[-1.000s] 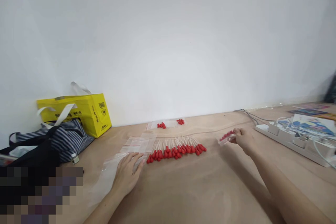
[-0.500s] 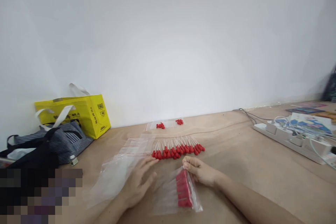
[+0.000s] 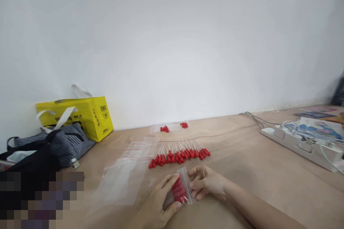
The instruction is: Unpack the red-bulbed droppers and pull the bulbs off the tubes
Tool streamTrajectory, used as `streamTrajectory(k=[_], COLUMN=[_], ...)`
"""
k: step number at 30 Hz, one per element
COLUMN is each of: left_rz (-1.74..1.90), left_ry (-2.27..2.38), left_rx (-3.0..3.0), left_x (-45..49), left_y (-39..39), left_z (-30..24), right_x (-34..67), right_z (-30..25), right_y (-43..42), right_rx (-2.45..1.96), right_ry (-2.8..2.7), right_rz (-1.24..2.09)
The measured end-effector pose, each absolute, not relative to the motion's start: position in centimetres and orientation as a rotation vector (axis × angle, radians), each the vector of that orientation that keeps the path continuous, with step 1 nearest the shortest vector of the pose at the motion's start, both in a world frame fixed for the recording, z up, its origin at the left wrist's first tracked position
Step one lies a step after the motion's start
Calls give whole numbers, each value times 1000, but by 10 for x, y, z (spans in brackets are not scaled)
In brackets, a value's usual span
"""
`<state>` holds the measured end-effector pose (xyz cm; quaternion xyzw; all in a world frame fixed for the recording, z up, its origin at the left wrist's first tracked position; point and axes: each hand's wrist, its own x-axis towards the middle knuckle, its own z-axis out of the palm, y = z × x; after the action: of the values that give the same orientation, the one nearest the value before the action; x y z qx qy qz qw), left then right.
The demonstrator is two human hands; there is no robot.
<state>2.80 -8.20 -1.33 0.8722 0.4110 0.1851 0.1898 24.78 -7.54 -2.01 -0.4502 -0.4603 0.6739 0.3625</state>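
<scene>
A small clear zip bag (image 3: pixel 180 190) with several red-tipped sticks inside is between my hands, close in front of me. My left hand (image 3: pixel 158 202) grips its left side, thumb below and fingers above. At the bag's right edge, along the zip strip, the curled fingers of my right hand (image 3: pixel 205 182) hold on; the exact pinch is partly hidden. Beyond my hands lies a row of red-tipped sticks (image 3: pixel 178 155), red ends toward me and pale shafts pointing away. Flat clear zip bags (image 3: pixel 120 175) overlap one another left of the row.
By the wall lies another clear bag (image 3: pixel 174 128) with red-tipped pieces. A yellow bag (image 3: pixel 100 118), a striped bag (image 3: pixel 67 145) and a black bag (image 3: pixel 34 161) stand at the left. At the right are a white power strip (image 3: pixel 290 146) with plugs and cables, and printed sheets (image 3: pixel 319 127).
My left hand has moved right and taken hold of the bag of red-tipped sticks. The bag has shifted slightly left and turned. My right hand is now lower along its zip edge.
</scene>
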Motion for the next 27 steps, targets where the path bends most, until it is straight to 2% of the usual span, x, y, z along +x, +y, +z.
streamTrajectory(k=[9, 18, 27], left_rz=[522, 400, 663], left_ry=[1181, 904, 635], left_rx=[2457, 2855, 2982], left_x=[45, 73, 74], left_y=[-83, -59, -45], left_z=[8, 29, 7], right_x=[234, 234, 234], right_z=[-22, -26, -26], right_y=[-73, -73, -73], right_rx=[-1306, -1278, -1280], right_ry=[-1095, -1070, -1056], right_rz=[1563, 1548, 1538])
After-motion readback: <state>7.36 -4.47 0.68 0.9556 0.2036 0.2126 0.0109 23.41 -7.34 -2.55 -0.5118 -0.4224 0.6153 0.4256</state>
